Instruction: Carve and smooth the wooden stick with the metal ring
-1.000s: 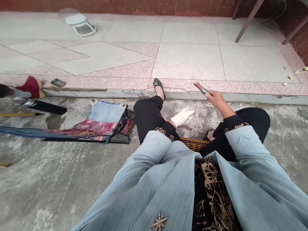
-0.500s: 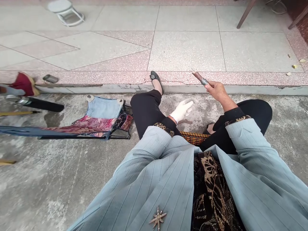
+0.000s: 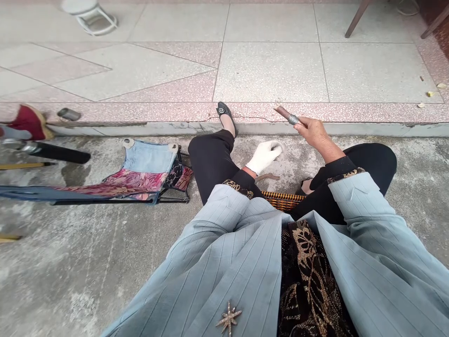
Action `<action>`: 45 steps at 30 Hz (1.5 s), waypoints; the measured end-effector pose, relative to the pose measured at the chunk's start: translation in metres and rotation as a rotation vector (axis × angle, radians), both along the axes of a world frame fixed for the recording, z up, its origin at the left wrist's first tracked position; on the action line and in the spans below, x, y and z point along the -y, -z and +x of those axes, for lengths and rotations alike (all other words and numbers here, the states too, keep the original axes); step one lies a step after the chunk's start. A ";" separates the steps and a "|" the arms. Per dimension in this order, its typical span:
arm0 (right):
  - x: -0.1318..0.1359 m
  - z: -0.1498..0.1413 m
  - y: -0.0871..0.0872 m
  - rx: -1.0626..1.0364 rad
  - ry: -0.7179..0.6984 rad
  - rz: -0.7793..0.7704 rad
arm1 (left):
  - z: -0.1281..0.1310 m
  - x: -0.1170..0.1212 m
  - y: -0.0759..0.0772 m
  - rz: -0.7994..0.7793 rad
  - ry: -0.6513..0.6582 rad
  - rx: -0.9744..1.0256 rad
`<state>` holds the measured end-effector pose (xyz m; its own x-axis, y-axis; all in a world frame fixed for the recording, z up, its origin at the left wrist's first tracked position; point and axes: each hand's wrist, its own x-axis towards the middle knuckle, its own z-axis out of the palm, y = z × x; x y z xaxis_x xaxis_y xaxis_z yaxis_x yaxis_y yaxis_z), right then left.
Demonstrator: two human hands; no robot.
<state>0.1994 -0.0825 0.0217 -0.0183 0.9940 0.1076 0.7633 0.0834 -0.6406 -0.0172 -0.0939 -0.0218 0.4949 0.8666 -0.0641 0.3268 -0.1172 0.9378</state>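
My right hand [image 3: 314, 133] is bare and closed around a short brown stick [image 3: 282, 111] that slants up and to the left. Close to my fingers, silvery wire [image 3: 293, 120] is wound in several turns around the stick. My left hand [image 3: 264, 157], in a white glove, is lower and to the left, fingers curled together in a pinch. A thin strand of wire [image 3: 287, 135] shows faintly between the two hands, and the glove appears to grip its lower end. Below the glove, a brown twig [image 3: 268, 177] lies near a woven basket [image 3: 282, 200], which my jacket partly hides.
A folding cloth chair [image 3: 147, 161] stands at my left on the concrete. Beyond it are a black cylinder [image 3: 65, 152], a metal can [image 3: 69, 114] and another person's red shoe [image 3: 30, 122]. A raised step edge [image 3: 168, 128] runs ahead. A white stool [image 3: 94, 16] stands farther back.
My right hand and the wire-wound stick have shifted slightly left and down. The gloved left hand has turned a little, with its fingers drawn closer together.
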 end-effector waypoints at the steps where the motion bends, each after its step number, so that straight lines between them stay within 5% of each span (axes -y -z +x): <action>1: 0.001 -0.002 -0.001 0.032 -0.002 -0.002 | 0.000 0.001 -0.001 0.081 0.000 -0.087; 6: 0.006 -0.010 -0.005 0.295 0.066 -0.128 | 0.005 0.011 -0.006 0.432 -0.048 -0.459; 13: 0.010 -0.020 -0.008 0.642 -0.066 -0.499 | 0.008 0.014 -0.010 0.512 0.014 -0.588; 17: 0.012 -0.014 -0.010 0.537 -0.311 -0.819 | 0.007 0.008 0.000 0.542 0.197 -0.461; 22: 0.016 0.006 -0.016 0.064 -0.604 -1.130 | 0.000 -0.002 0.012 0.446 0.362 -0.186; 27: 0.018 0.024 -0.027 -0.336 -0.773 -1.004 | -0.002 0.004 0.012 0.180 0.399 0.009; 31: 0.020 0.023 -0.024 -0.552 -0.646 -0.841 | 0.004 0.009 0.018 0.057 0.179 0.087; 36: 0.016 0.010 -0.006 -0.652 -0.363 -0.683 | 0.010 0.009 0.033 -0.048 0.161 0.147; 40: 0.002 0.007 0.005 -0.259 -0.041 -0.560 | 0.005 0.009 0.032 0.033 0.264 0.042; 43: -0.001 0.001 0.009 0.298 -0.045 -0.563 | -0.002 0.005 0.025 0.115 0.343 -0.047; 45: 0.003 -0.006 0.010 0.482 -0.133 -0.650 | -0.007 -0.002 0.022 0.185 0.379 -0.119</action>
<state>0.1934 -0.0853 0.0115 -0.0373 0.8415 -0.5390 0.9770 -0.0827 -0.1966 -0.0244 -0.0918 -0.0433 0.7786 0.6276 -0.0001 0.3326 -0.4124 0.8481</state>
